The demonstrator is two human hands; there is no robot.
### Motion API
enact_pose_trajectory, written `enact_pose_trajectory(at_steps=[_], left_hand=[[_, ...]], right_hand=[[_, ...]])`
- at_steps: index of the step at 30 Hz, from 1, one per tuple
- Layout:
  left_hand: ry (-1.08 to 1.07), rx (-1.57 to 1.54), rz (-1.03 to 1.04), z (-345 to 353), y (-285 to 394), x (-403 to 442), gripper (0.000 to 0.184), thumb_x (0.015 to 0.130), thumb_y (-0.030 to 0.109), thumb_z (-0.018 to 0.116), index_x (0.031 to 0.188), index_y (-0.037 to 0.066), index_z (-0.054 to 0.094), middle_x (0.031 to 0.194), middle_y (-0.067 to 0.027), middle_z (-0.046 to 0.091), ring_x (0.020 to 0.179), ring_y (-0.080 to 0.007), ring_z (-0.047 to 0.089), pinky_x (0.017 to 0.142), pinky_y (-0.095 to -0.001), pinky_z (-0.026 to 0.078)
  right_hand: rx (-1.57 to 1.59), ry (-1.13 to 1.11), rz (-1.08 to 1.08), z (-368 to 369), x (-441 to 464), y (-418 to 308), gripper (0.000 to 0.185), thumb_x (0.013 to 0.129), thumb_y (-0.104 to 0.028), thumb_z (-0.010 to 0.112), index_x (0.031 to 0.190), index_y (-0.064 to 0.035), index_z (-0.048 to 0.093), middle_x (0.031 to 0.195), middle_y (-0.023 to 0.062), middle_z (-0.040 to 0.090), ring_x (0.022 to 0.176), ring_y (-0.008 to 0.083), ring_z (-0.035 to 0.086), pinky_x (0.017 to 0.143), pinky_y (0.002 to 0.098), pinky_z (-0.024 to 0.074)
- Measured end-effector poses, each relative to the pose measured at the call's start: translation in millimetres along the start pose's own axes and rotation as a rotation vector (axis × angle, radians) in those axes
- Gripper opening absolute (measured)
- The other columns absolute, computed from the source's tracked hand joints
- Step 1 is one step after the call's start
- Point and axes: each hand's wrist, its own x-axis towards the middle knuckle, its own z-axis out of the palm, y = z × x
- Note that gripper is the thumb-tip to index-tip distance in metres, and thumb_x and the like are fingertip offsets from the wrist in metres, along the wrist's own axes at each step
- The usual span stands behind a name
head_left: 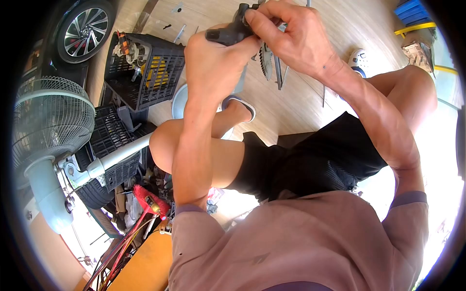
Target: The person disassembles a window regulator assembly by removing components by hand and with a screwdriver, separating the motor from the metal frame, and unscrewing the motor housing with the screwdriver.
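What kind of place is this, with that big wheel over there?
Probably a garage or small repair workshop. There's a car wheel on the left, a black plastic crate with odd parts inside, and a black part in the person's hands.

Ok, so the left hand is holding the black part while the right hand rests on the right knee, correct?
Not quite: the right hand isn't on the right knee. The head view shows it up at the black part, its thumb against it. The left hand is holding that part, as you said.
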Motion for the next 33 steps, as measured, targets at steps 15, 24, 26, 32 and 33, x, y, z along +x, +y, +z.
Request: enact_pose_trajectory(at_steps=[15,24,26,32,33], left_hand=[[0.002,-0.008,0.031,2.6,0.7,2.9,0.028,0.078,0.023,0.078,0.076,-0.003,0.068,0.058,-0.0008,0.058,0.058,-0.009,0.05,0.056,-0.0316,0.043],[0.023,-0.008,0.066,2.8,-1.7,4.6,0.026,0.077,0.02,0.076,0.073,-0.004,0.065,0.057,-0.0015,0.056,0.058,-0.0093,0.049,0.056,-0.0324,0.043],[0.024,-0.01,0.087,1.8,-5.6,5.0,0.026,0.076,0.02,0.076,0.072,-0.004,0.065,0.057,-0.0014,0.056,0.058,-0.0097,0.049,0.056,-0.0324,0.043],[0.028,0.017,0.056,-0.3,-5.6,3.8,0.028,0.075,0.023,0.077,0.073,-0.003,0.065,0.057,-0.0008,0.056,0.058,-0.01,0.047,0.056,-0.032,0.042],[0.024,0.018,0.047,0.3,-6.1,4.3,0.028,0.075,0.023,0.077,0.074,-0.003,0.065,0.057,-0.001,0.056,0.058,-0.0099,0.047,0.056,-0.032,0.042]], right_hand=[[-0.056,0.032,-0.05,1.5,3.0,2.9,0.027,0.095,-0.023,0.064,0.087,0.0023,0.07,0.076,0.0243,0.068,0.074,0.0401,0.068,0.07,0.0464,0.0556],[-0.1,-0.037,-0.123,-2.8,9.8,5.0,0.032,0.1,-0.021,0.06,0.08,0.0022,0.066,0.074,0.0246,0.066,0.072,0.0427,0.065,0.066,0.0493,0.052],[-0.136,-0.029,0.207,-19.0,24.6,-17.6,0.034,0.101,-0.023,0.06,0.08,0.0021,0.066,0.076,0.0239,0.068,0.073,0.0417,0.066,0.065,0.0492,0.052],[-0.283,0.225,0.339,-57.5,37.6,194.8,0.034,0.098,-0.033,0.062,0.098,-0.0019,0.075,0.09,0.0138,0.076,0.08,0.0216,0.072,0.073,0.0354,0.0556],[-0.352,0.184,0.476,-57.2,26.4,220.6,0.035,0.097,-0.035,0.061,0.096,-0.0031,0.076,0.09,0.0134,0.076,0.081,0.0238,0.073,0.074,0.0359,0.0561]])
